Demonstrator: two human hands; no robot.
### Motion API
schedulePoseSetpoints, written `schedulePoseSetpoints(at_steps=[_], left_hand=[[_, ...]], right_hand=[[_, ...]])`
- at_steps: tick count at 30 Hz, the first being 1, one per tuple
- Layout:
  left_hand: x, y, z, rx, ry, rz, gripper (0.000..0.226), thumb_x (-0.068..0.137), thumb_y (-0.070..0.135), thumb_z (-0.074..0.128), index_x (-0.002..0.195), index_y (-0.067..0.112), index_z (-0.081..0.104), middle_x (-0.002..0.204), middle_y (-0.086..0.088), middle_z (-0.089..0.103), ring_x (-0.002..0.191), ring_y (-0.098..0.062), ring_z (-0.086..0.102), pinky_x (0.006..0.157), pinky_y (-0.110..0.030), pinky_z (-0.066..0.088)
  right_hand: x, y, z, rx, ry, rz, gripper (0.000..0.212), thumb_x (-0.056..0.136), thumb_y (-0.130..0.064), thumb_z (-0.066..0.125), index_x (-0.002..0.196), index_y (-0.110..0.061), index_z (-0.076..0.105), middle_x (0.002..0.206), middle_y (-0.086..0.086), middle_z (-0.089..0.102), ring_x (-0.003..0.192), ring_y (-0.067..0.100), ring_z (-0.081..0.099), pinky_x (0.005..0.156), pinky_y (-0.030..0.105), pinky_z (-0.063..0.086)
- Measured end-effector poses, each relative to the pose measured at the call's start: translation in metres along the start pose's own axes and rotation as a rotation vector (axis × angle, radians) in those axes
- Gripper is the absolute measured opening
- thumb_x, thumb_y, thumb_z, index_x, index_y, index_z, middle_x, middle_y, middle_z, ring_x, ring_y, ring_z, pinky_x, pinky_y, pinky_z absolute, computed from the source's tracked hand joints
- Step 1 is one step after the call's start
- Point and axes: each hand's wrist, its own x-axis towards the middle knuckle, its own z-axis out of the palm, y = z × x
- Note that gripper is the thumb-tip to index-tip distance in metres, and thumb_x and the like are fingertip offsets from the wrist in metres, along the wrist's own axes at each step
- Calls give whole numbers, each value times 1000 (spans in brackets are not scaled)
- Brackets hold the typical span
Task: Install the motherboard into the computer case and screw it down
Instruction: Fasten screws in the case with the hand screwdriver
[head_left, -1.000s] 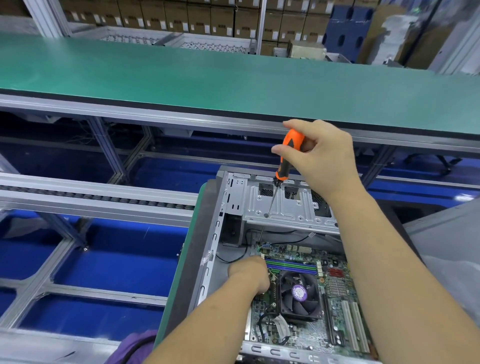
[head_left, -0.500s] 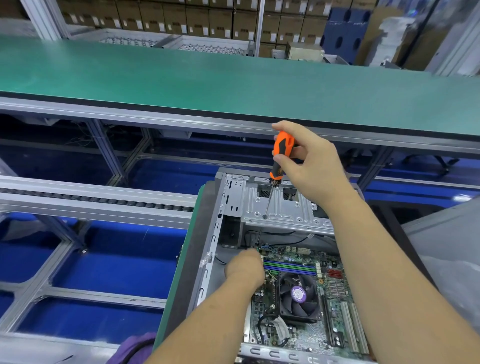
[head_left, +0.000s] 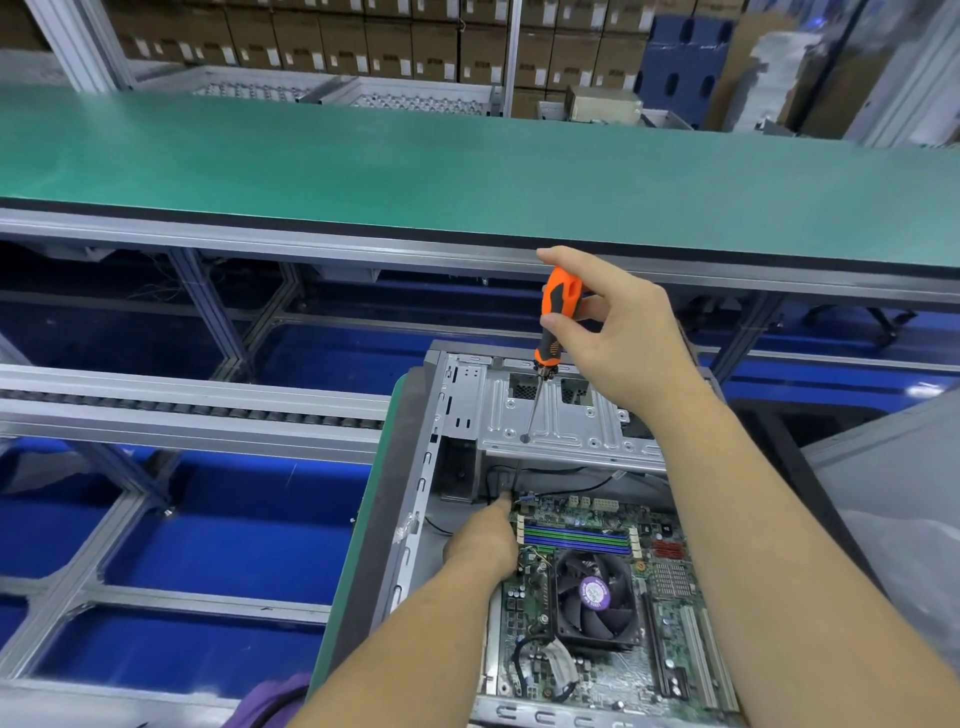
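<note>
Your right hand (head_left: 628, 338) pinches orange-black-handled screwdriver (head_left: 555, 317) raised ready; left hand (head_left: 485, 543), grip unclear, fingertip at green motherboard (head_left: 587, 597) corner, likely seating screw

Motherboard (head_left: 597, 587): green, black CPU fan with purple hub, blue and green RAM slots; lies flat inside case. Computer case (head_left: 415, 499): grey steel, open side up, drive bracket at far end
</note>
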Motion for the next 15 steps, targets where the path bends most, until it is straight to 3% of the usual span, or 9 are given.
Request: schedulePoseSetpoints(at_steps=[15], left_hand=[[15,-9,9,-132,-8,-16,85,91,-13,27,156,42,20,157,3,40,127,-30,53,105,-40,48]], right_hand=[[-1,-2,1,-7,6,-12,58,92,-9,73,144,-28,56,117,-5,63,103,22,68,98,27,52]])
